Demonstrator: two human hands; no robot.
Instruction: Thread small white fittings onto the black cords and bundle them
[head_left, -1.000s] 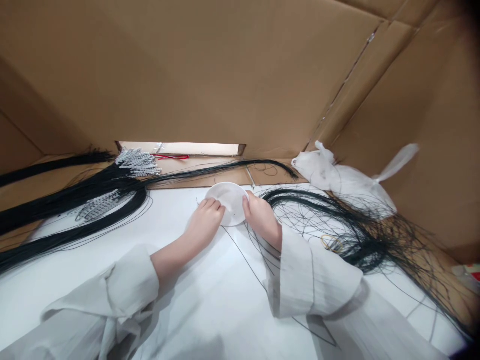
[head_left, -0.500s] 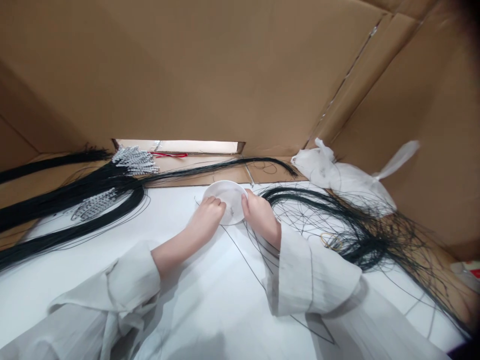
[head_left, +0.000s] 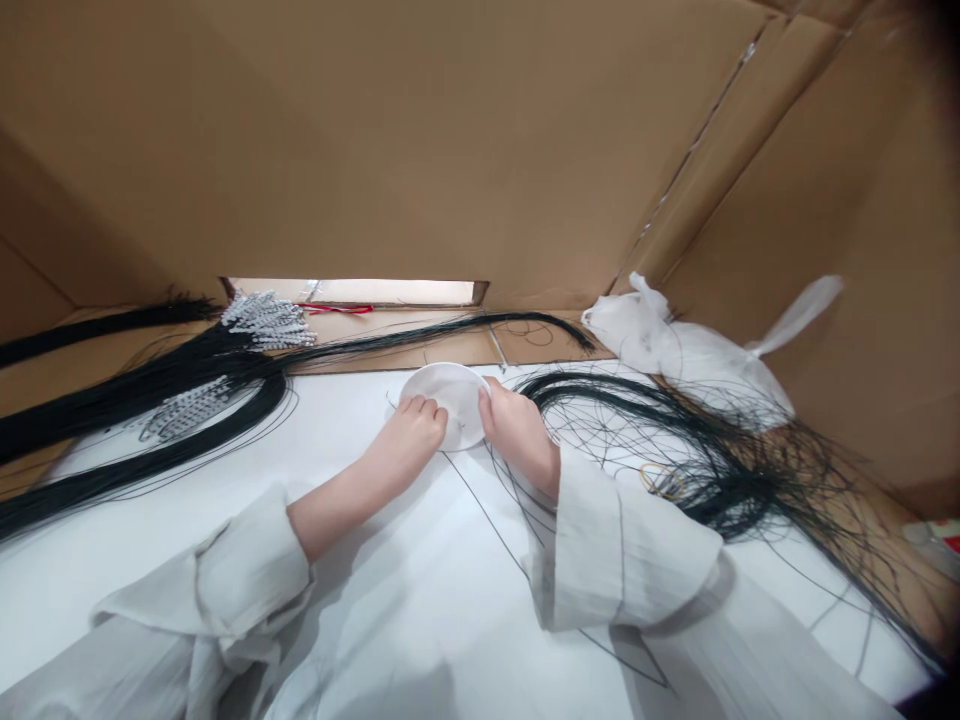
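A white shallow bowl sits tilted toward me near the middle of the white surface, with a few tiny bits inside it. My right hand grips its right rim, thumb on the inner side. Over the bowl's left part my left hand is closed with curled fingers; whatever they pinch is hidden. A thin dark cord runs from beneath the bowl down to the right, and a short dark strand end pokes out beside the left hand.
Black cord bundles with grey-and-white coiled ends lie on the left. Tangled dark cords spread on the right, near a white plastic bag. Cardboard walls rise behind, with a slot and a red strip.
My left hand has shifted slightly left and down over the bowl. The bowl and right hand have moved a touch left, while the view itself drifts a little.
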